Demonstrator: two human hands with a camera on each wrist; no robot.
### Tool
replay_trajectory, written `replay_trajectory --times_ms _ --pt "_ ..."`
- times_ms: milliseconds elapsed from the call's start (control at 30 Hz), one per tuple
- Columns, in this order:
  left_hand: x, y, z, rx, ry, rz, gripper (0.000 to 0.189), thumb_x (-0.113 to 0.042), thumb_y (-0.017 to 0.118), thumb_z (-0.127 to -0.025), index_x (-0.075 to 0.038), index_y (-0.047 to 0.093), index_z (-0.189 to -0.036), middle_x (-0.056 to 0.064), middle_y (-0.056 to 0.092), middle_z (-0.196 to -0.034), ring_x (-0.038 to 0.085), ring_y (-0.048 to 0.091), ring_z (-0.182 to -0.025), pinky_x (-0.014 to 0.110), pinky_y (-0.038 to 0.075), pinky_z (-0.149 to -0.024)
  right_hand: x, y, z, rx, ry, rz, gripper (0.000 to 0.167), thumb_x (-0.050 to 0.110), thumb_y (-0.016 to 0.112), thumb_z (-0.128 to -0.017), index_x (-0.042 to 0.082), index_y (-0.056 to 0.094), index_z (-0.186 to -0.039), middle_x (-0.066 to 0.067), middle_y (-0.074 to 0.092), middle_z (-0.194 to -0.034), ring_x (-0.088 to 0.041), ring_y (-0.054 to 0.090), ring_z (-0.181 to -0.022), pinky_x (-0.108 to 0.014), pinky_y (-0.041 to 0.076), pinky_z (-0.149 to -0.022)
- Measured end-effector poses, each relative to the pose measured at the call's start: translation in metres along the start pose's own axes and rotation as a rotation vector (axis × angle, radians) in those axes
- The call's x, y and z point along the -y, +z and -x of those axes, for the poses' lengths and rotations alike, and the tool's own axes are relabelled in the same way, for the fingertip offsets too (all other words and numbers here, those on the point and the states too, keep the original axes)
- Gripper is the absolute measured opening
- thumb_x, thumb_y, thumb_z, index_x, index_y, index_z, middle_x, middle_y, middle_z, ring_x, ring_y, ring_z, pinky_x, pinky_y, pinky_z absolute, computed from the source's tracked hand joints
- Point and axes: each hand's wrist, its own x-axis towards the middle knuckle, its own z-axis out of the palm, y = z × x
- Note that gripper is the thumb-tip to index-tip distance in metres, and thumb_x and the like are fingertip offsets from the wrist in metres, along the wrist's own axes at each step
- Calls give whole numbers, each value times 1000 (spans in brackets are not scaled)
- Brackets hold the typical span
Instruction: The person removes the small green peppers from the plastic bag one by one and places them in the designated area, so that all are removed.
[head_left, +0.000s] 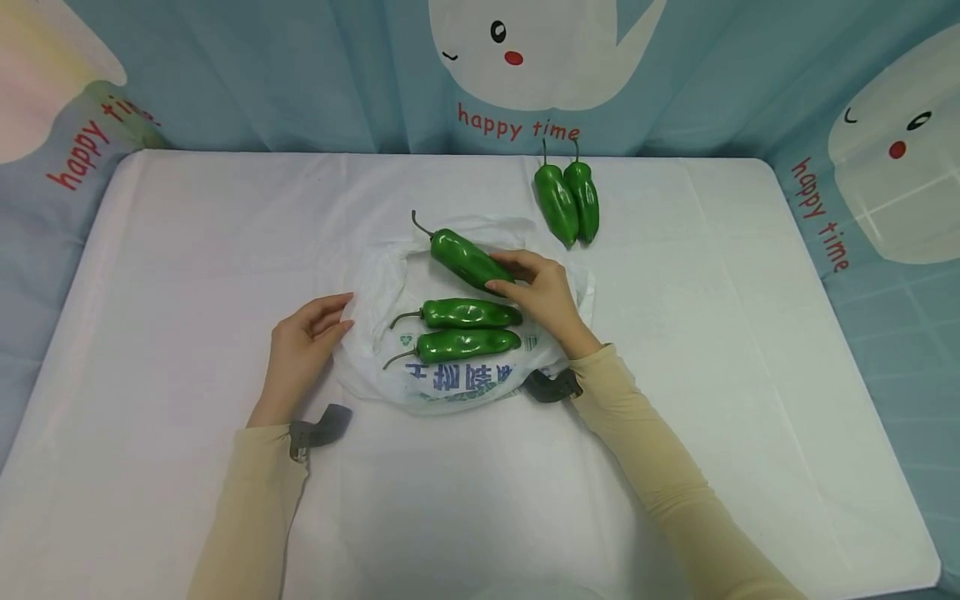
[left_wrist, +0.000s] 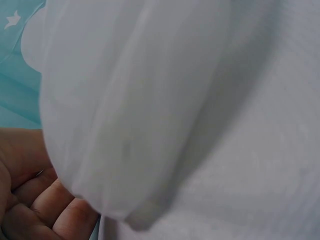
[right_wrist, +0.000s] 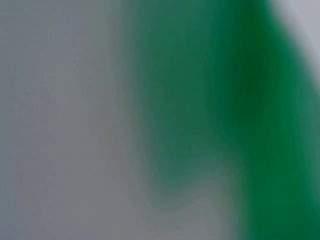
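Note:
In the head view, my right hand [head_left: 547, 296] holds a long green chili pepper [head_left: 467, 260] by its lower end, thumb on one side and fingers on the other. Its stem points up and left. Beneath it lies a white plastic bag [head_left: 450, 400] with blue print, its rim spread in a ring. Two more green peppers, an upper one [head_left: 471, 313] and a lower one [head_left: 468, 345], rest there side by side. At the bag's left edge my left hand [head_left: 303, 342] grips the plastic with thumb and fingers. Bag film [left_wrist: 125, 110] covers much of the left wrist view; blurred green [right_wrist: 270, 150] fills part of the right.
Two other green peppers, a left one [head_left: 557, 206] and a right one [head_left: 582, 200], lie together near the table's far edge. A white cloth covers the table [head_left: 712, 333]. Blue printed curtains [head_left: 300, 75] hang behind it and at both sides.

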Motion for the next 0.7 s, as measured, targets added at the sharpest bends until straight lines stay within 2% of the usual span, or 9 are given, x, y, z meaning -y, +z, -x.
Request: replay_trajectory --times_ms 267,467,700 --pt "0 0 0 1 3 1 34 -3 65 -89 0 61 -122 17 62 -118 -2 59 -95 5 46 -78 7 -4 0 -20 -13 -53 38 -8 70 -80 -11 59 -117 -26 60 -116 -34 58 -107 -34 51 -90" --pt "1 0 -1 -1 11 13 34 -2 65 -88 2 61 -122 17 62 -120 -4 59 -94 5 46 -78 6 -7 0 -46 -25 -76 38 -5 71 -80 -9 61 -116 -22 62 -115 -29 60 -105 -29 52 -89" --pt "2 0 0 0 17 5 35 -3 65 -88 1 61 -122 18 62 -119 -2 59 -95 5 46 -77 3 -11 -1 -70 -60 -75 37 -3 72 -80 -8 61 -116 -21 63 -114 -28 60 -102 -30 52 -87"
